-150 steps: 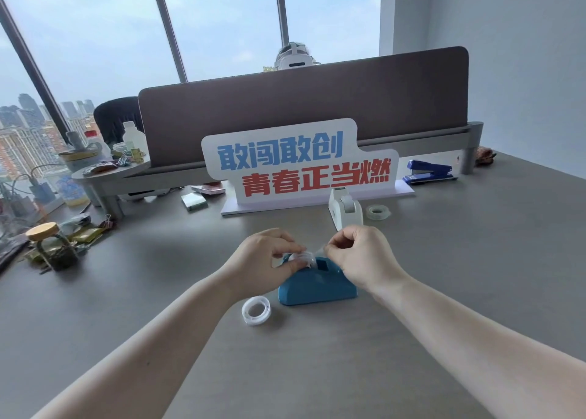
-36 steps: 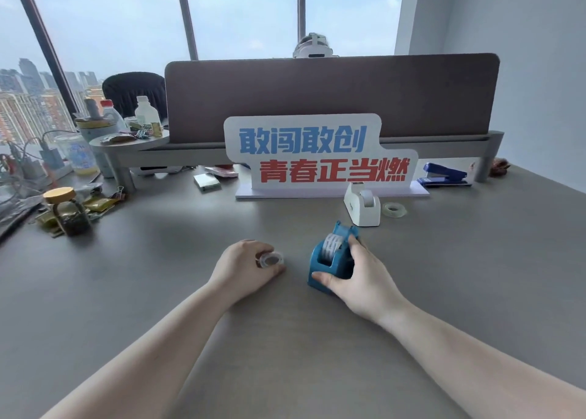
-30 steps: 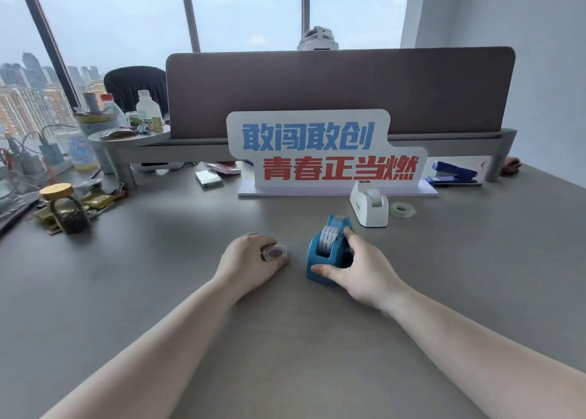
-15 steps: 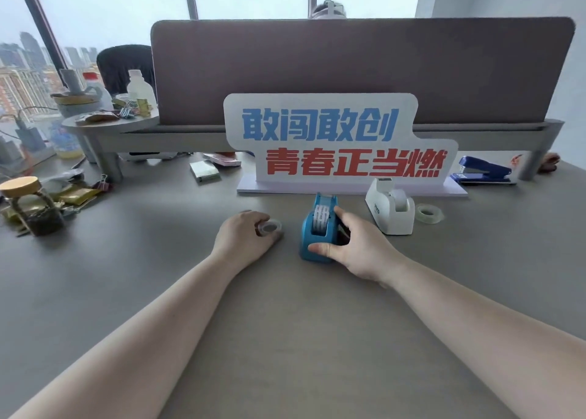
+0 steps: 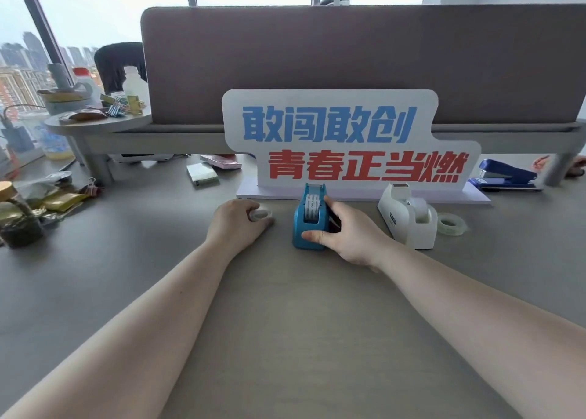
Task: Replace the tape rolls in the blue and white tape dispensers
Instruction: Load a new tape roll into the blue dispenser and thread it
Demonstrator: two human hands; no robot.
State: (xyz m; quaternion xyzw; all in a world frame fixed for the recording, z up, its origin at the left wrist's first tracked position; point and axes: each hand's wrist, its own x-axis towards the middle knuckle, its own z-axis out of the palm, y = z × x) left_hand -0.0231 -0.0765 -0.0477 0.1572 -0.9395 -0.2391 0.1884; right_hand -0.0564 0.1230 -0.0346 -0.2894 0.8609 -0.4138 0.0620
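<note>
The blue tape dispenser (image 5: pixel 309 218) stands upright on the grey desk just in front of the slogan sign, with a tape roll seated in it. My right hand (image 5: pixel 347 233) grips it from the right side, thumb on its near end. My left hand (image 5: pixel 236 223) rests on the desk to its left, fingers closed on a small clear tape roll (image 5: pixel 261 214). The white tape dispenser (image 5: pixel 407 217) stands to the right with a roll in it. Another clear tape roll (image 5: pixel 452 224) lies flat beside it.
A white slogan sign (image 5: pixel 348 142) stands right behind the dispensers, under a brown partition (image 5: pixel 348 63). A blue stapler (image 5: pixel 505 176) sits far right. Sticky notes (image 5: pixel 203 174), a jar (image 5: pixel 19 218), packets and bottles crowd the left side.
Both hands slid forward across the desk: the right pushed the blue dispenser up to the sign's base, the left carried the small roll alongside. Five seconds ago both hands worked at the dispenser's top.
</note>
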